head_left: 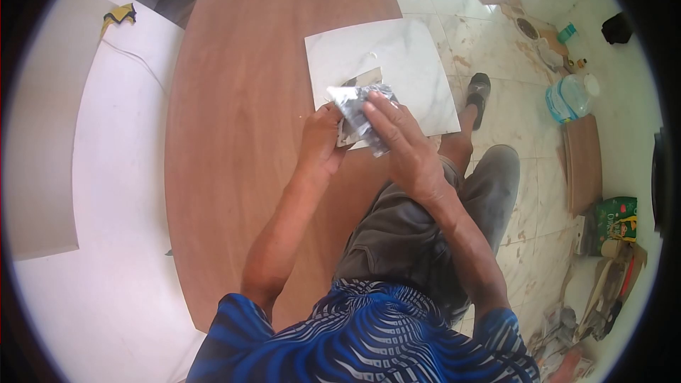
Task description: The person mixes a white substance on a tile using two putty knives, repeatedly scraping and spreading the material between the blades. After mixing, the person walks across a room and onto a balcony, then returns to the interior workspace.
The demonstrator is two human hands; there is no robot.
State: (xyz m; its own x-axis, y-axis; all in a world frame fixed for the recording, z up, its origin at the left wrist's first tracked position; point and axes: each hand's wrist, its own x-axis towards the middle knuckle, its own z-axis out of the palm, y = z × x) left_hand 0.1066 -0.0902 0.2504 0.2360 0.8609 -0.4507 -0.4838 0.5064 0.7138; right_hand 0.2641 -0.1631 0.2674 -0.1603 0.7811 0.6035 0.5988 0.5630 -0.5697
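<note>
A crumpled silvery packet or sheet (360, 108) lies under the fingers of my right hand (404, 138), which are stretched out and pressed flat on it. My left hand (323, 135) is closed at the lower left of the packet, around the edge of a small flat greyish piece (369, 76) partly hidden beneath it. What exactly the left fingers grip is hard to make out. Behind both hands a white marbled tile (418, 57) rests on the brown wooden surface (241, 99), its right part reaching past the edge.
Around the right wall stand a large plastic bottle (571, 97), brown boards (583, 163) and a green bag (616, 220). A yellow and black object (122, 14) with a cord lies on the white surface (128, 142) at the left. My legs are at the lower right.
</note>
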